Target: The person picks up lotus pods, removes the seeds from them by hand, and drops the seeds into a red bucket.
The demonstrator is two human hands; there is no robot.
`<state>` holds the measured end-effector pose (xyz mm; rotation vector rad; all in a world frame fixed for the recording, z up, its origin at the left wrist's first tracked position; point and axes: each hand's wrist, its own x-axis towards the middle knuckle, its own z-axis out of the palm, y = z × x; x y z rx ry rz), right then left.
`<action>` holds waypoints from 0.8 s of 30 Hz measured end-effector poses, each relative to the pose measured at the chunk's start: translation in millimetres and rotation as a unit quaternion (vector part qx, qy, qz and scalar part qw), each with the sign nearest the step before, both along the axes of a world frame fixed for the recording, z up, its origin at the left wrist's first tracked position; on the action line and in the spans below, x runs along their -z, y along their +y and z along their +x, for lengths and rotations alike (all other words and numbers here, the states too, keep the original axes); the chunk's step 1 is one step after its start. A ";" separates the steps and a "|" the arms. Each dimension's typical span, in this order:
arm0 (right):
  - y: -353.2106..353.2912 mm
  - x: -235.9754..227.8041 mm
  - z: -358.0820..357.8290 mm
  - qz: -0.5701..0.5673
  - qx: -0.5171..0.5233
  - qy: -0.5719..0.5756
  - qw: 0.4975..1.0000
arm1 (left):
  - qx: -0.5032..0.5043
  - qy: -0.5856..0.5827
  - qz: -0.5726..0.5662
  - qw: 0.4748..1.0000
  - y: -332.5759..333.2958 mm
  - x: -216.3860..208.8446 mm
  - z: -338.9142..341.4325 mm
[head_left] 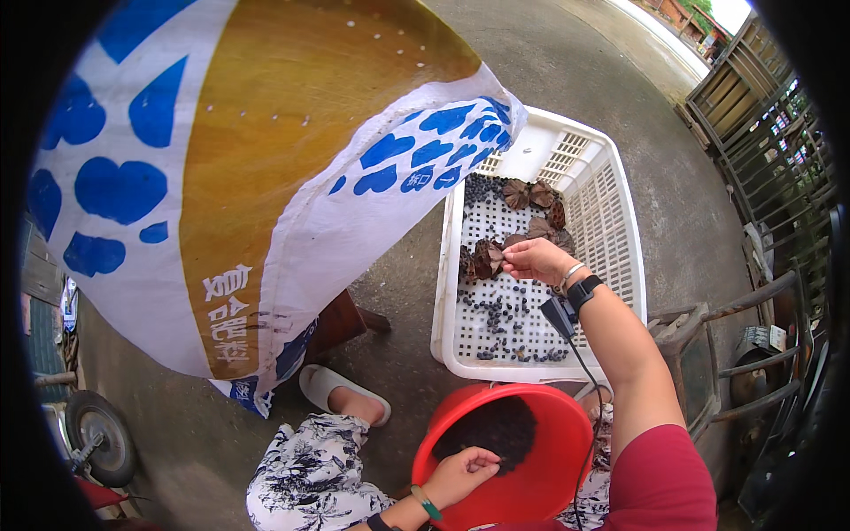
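Note:
My right hand (536, 261) reaches over a white plastic crate (450, 292) with slotted sides. Its thumb and fingers pinch the edge of a brown dried lotus seed pod (487, 258). More dried lotus pods (529, 195) lie toward the crate's far end, among dark lotus seeds (500, 314) scattered over the perforated bottom. Close to my body, my left hand (460, 475) is over a red bucket (558, 460), its fingers closed together; whatever they may hold is hidden. Dark seeds (491, 434) cover the bucket's bottom.
A large white, blue and brown woven sack (266, 159) bulges at the left and overlaps the crate's far left corner. Behind it shows a brown wooden stool (341, 326). A wooden chair frame (708, 354) stands at right. At lower left is a small wheel (100, 438).

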<state>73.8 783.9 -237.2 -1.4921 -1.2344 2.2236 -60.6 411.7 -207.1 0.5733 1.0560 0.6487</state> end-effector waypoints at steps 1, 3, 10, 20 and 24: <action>-27.0 -26.7 7.4 -0.022 -0.003 0.051 0.998 | 0.002 0.006 0.001 1.000 -14.3 -12.1 -1.8; -99.8 -99.8 14.4 -0.043 -0.008 0.135 0.990 | -0.013 -0.014 -0.003 1.000 -45.1 -42.5 -4.2; -379.3 -198.9 41.1 -0.065 -0.051 0.295 0.952 | -0.119 -0.324 0.035 0.938 -152.2 -142.2 -8.1; -614.7 -203.3 97.3 -0.053 0.066 0.292 0.953 | -0.033 -0.244 0.045 0.968 -298.1 -186.9 29.2; -639.2 -205.0 100.2 -0.052 0.066 0.289 0.954 | -0.024 -0.261 0.073 0.962 -321.0 -184.1 28.6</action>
